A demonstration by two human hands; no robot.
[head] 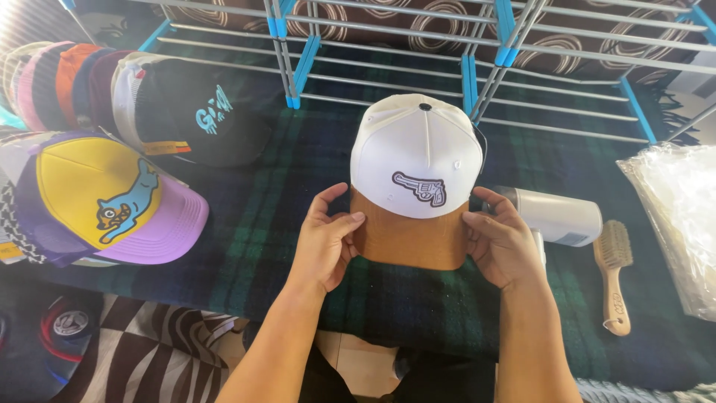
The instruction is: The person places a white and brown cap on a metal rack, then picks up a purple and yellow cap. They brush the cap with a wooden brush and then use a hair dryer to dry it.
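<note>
A white cap (415, 153) with a tan brown brim and a revolver-shaped patch on its front sits on a dark green plaid cloth (291, 172). My left hand (323, 237) grips the left edge of the brim, thumb on top. My right hand (498, 237) holds the right edge of the brim the same way. The cap faces me, brim toward my body.
A yellow and purple cap (112, 198) with a blue cat lies at the left, behind it a black cap (190, 112) and a stack of several caps. A white handheld appliance (556, 216), a wooden brush (614, 272) and clear plastic bags (675, 216) lie right. A metal rack (477, 67) stands behind.
</note>
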